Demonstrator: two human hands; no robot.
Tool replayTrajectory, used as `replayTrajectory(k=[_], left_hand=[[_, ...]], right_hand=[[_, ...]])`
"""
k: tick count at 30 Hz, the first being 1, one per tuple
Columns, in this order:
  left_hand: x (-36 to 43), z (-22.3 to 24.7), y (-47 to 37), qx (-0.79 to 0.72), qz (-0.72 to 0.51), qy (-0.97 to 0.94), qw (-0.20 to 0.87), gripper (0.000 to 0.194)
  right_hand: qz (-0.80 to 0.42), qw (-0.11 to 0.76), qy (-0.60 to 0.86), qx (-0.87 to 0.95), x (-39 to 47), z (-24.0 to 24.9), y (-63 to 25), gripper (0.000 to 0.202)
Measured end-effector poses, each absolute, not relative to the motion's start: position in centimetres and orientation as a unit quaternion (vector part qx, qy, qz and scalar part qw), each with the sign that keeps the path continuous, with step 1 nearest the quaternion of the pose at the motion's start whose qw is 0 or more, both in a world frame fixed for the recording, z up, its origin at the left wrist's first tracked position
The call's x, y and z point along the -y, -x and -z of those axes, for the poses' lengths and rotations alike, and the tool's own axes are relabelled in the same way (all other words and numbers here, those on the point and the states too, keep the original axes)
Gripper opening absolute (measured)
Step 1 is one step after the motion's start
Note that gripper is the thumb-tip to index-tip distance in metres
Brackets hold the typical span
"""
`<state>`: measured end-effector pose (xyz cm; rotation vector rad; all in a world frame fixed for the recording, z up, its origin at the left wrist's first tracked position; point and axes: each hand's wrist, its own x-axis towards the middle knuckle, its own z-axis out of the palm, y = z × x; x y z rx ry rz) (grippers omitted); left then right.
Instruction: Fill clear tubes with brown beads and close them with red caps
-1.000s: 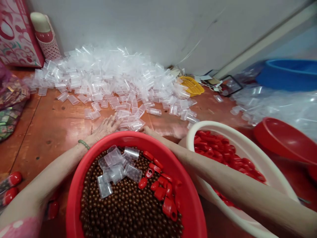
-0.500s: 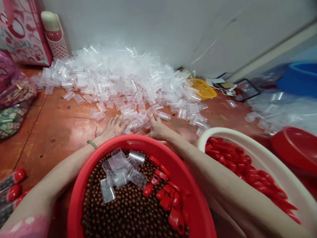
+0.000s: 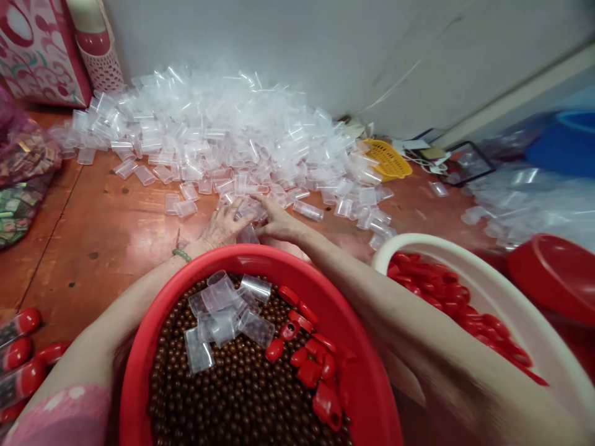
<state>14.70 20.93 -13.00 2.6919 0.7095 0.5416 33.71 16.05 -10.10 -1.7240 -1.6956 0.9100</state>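
Observation:
Beyond the red basin [image 3: 246, 253], my left hand [image 3: 227, 224] and my right hand [image 3: 277, 221] come together around a few clear plastic tubes [image 3: 248, 234]. Their fingers curl over the tubes from both sides, partly hiding them. Behind my hands spreads a large heap of similar tubes [image 3: 209, 136] on the wooden floor. Small round brown balls [image 3: 223, 402] fill the basin. On top of them lie several clear tubes [image 3: 223, 325] and, along the right side, several red plastic caps [image 3: 309, 373].
A white basin [image 3: 430, 240] of red plastic pieces [image 3: 446, 288] stands under my right forearm. Filled tubes with red ends [image 3: 28, 375] lie at lower left. A yellow basket [image 3: 388, 160], a thermos [image 3: 95, 49], a patterned bag [image 3: 39, 56] and a red bowl [image 3: 553, 279] stand around.
My hands have moved toward each other and closed in on the tubes between them. Before, they were farther apart with fingers spread. The view has shifted slightly.

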Motion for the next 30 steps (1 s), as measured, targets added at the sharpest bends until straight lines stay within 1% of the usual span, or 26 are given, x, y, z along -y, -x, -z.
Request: replayTrajectory(k=[3,6,10,15,18,21,23,25,28,30], left_hand=[[-21.7,12.9,-14.9,-0.212,-0.255,-0.923,0.195,0.062],[-22.3,13.3,-15.3,-0.193,-0.335,-0.881,0.274,0.074],[-22.5,13.5,-15.8,-0.202,-0.366,-0.854,0.309,0.076],[-23.4,11.8,-15.8,-0.17,-0.38,-0.851,0.32,0.071],[-24.2,9.3,-15.8,-0.145,-0.394,-0.851,0.315,0.072],[-23.7,4.7,-15.2,-0.138,-0.393,-0.863,0.285,0.076],[-22.1,0.9,-14.2,-0.127,-0.38,-0.879,0.259,0.071],[-19.6,-2.7,-12.6,-0.111,-0.369,-0.891,0.24,0.064],[-14.8,-5.7,-9.6,-0.105,-0.359,-0.899,0.226,0.058],[-11.8,-5.5,-7.9,-0.127,-0.319,-0.907,0.242,0.06]], right_hand=[[-0.402,0.338,0.625,0.577,-17.2,9.9,-33.2,0.089],[-0.453,0.4,0.601,0.523,-17.5,10.0,-32.1,0.079],[-0.5,0.448,0.579,0.463,-17.3,9.8,-31.0,0.073],[-0.535,0.464,0.559,0.431,-17.4,8.5,-30.8,0.063],[-0.541,0.473,0.55,0.425,-17.5,6.4,-30.8,0.055],[-0.53,0.493,0.54,0.429,-16.3,2.6,-30.3,0.048],[-0.509,0.518,0.532,0.435,-14.4,-0.6,-29.3,0.044],[-0.494,0.515,0.531,0.457,-11.9,-3.6,-28.0,0.041],[-0.469,0.512,0.543,0.473,-7.3,-5.7,-25.8,0.044],[-0.485,0.496,0.547,0.469,-4.4,-5.1,-24.5,0.051]])
